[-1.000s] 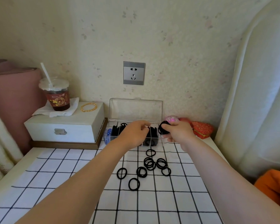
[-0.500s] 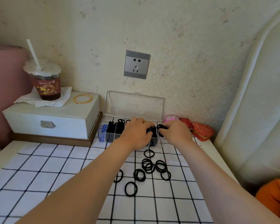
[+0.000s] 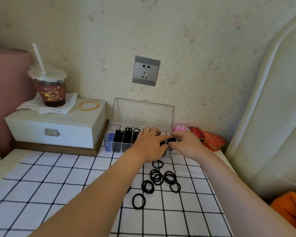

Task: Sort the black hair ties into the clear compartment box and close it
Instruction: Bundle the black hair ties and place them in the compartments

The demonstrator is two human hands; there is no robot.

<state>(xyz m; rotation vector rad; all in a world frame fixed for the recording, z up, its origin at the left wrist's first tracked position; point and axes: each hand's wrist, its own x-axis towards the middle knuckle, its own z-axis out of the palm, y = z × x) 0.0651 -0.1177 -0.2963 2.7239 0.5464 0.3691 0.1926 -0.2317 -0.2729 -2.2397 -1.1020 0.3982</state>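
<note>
A: Where are my hands?
B: Both sit over the clear compartment box [image 3: 126, 139] at 12 o'clock; left hand [image 3: 149, 146] and right hand [image 3: 186, 145] pinch a bundle of black hair ties [image 3: 167, 140] between them.
A: The rest?
B: Loose ties [image 3: 156, 177] lie on the bench [image 3: 41, 182] just below. Lid [image 3: 143, 113] stands open.

Speckled cream wall [image 3: 195, 48], grey socket [image 3: 146, 71]

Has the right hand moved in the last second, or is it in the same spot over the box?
Yes. The right hand has dropped from above the clear box down to its right-end compartment.
</note>
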